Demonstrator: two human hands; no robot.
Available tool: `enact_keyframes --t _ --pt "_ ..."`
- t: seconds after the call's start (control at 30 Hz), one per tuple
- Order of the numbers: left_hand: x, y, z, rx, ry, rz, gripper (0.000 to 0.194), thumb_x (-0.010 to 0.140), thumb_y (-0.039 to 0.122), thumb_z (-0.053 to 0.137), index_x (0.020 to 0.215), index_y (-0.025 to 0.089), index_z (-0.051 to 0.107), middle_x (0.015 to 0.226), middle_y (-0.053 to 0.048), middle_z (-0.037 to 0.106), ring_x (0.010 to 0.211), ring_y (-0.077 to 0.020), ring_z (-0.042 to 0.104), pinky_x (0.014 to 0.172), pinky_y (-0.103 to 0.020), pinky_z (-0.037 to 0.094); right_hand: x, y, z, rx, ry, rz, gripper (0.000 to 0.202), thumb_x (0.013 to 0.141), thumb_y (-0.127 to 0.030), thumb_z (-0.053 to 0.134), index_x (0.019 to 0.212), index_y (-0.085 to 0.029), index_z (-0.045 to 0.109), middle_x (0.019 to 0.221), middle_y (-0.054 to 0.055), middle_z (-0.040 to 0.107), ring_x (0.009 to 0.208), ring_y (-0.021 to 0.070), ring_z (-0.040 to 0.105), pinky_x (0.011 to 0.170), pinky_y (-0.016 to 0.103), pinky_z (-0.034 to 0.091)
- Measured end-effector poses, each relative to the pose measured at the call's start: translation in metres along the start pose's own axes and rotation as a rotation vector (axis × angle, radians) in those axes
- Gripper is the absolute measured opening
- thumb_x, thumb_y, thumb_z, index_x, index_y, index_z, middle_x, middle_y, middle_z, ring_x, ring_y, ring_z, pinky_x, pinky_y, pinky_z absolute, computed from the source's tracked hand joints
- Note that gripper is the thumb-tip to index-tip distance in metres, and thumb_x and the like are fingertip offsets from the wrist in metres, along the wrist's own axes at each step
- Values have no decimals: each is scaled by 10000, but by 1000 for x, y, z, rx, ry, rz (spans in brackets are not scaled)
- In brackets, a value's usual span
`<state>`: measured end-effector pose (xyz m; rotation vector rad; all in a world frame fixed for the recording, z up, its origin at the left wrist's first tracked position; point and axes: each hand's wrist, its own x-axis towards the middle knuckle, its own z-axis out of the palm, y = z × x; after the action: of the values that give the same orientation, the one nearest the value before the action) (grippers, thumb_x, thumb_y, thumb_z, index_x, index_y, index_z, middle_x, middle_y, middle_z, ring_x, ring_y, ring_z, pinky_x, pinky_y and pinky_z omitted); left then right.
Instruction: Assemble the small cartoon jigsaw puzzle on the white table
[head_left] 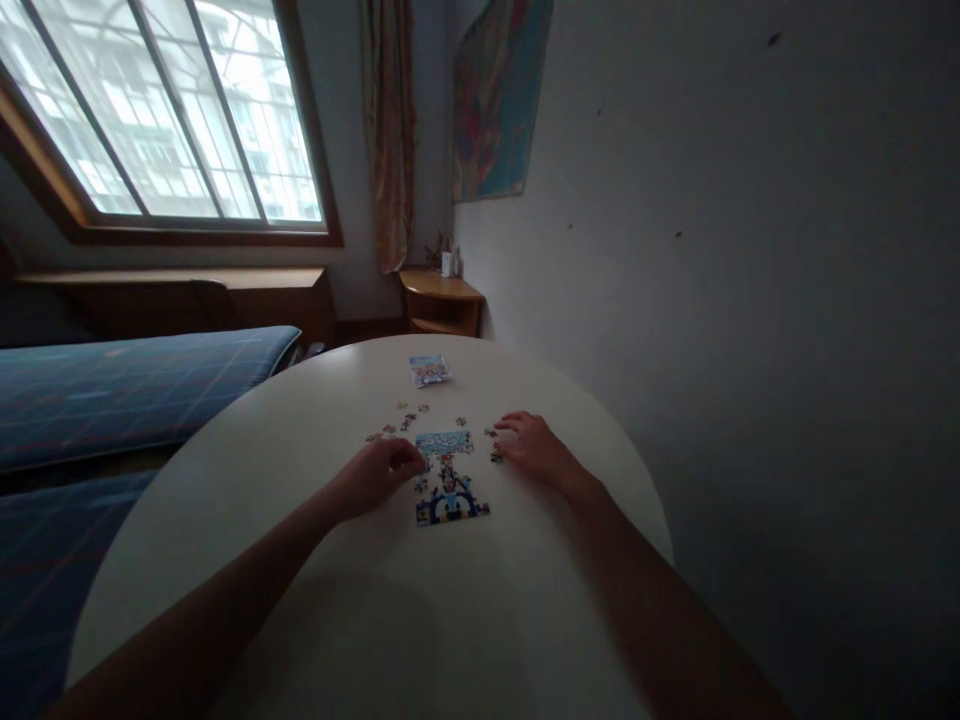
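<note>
1. Your partly assembled, multicoloured flat jigsaw puzzle [452, 508] lies on the round white desk [247, 490]; expect light, stiff handling; pinch by edges.
2. Your left hand [384, 468]: fingers curled at the puzzle's left side; grasp indeterminable.
3. Your right hand [536, 450]: fingers spread, released, beside small dark loose pieces [496, 458].

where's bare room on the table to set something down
The white table is bare on its left, between rim and left hand, and on the near side, between forearms and puzzle. Crowded: the middle, with puzzle, loose pieces and right hand, a packet beyond.
</note>
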<state>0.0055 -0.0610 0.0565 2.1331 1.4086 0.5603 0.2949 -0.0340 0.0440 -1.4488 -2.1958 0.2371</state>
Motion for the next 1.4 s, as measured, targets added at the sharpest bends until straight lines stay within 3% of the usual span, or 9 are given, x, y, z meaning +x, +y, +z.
enact_keyframes --t 0.13,0.27,0.4,0.83,1.07,1.4 --pt "-11 -2 7 9 -129 -45 269 807 406 544 825 182 692 747 -10 699 695 -169 606 628 -265 440 -4 -31 2 105 -18 -183 257 848 -263 640 1093 -216 702 1163 88 665 1117 226 566 1010 412 402" --pt "-10 -6 9 3 -134 -28 256 810 389 541 846 195 704 802 -14 728 724 -178 633 653 -265 447 -11 -59 8 159 -92 -370 230 866 -299 650 1081 -241 709 1116 67 677 1110 208 562 1008 377 408" --pt "-10 -8 9 37 -123 -17 259 813 376 534 839 193 716 787 -17 730 710 -178 638 635 -260 433 -15 -73 13 160 -144 -437 241 863 -282 654 1094 -230 705 1096 73 684 1079 200 577 985 357 425" --pt "-15 2 10 130 -92 -26 279 826 390 529 843 200 733 796 -41 739 684 -180 642 615 -258 415 -17 -77 20 173 -188 -518 303 840 -279 648 1134 -227 702 1106 70 694 1058 201 580 971 349 432" --pt "-19 13 7 181 -66 -26 230 824 314 521 853 198 718 827 -45 739 723 -182 653 631 -249 414 -17 -78 20 113 -188 -557 278 835 -290 649 1091 -211 722 1081 80 701 1021 207 581 951 361 434" --pt "-19 13 7 223 -49 -37 182 835 309 547 864 226 706 865 -25 736 747 -183 657 645 -254 425 -18 -78 20 68 -196 -585 279 843 -311 636 1094 -223 723 1083 64 693 1023 206 578 961 355 426"
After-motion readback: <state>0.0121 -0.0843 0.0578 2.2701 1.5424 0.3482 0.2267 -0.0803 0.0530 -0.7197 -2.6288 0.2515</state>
